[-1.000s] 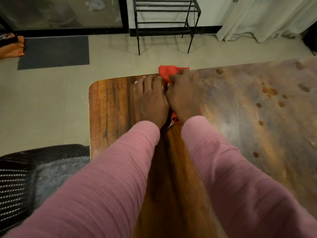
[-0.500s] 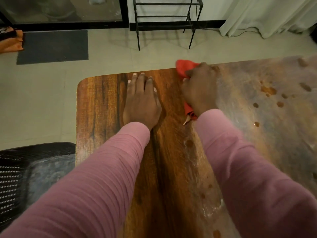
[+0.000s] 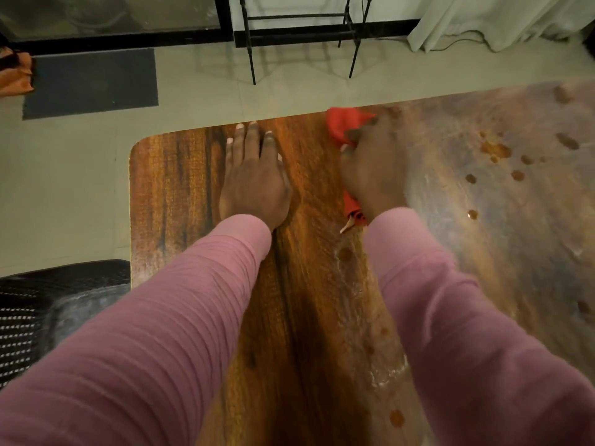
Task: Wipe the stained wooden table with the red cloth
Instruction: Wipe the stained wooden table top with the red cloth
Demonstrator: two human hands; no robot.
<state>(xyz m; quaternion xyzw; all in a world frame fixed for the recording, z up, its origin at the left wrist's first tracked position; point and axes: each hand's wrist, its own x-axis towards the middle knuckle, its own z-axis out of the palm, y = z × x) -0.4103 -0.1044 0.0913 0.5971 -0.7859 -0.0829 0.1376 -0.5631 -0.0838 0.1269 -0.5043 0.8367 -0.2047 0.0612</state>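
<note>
- The red cloth [image 3: 344, 127] is bunched into a long roll under the right hand [image 3: 373, 170]. Its long axis runs from the table's far edge back toward the person, with one end poking out past the fingers and the other by the wrist.
- The right hand curls over the cloth, pressing it onto the table [image 3: 180, 194]. The left hand [image 3: 254, 178] lies flat just beside it, fingers straight, palm on bare wood.
- The cloth is bright red, crumpled and slightly blurred. Brown stains [image 3: 495, 150] dot the hazy wood to its right.
</note>
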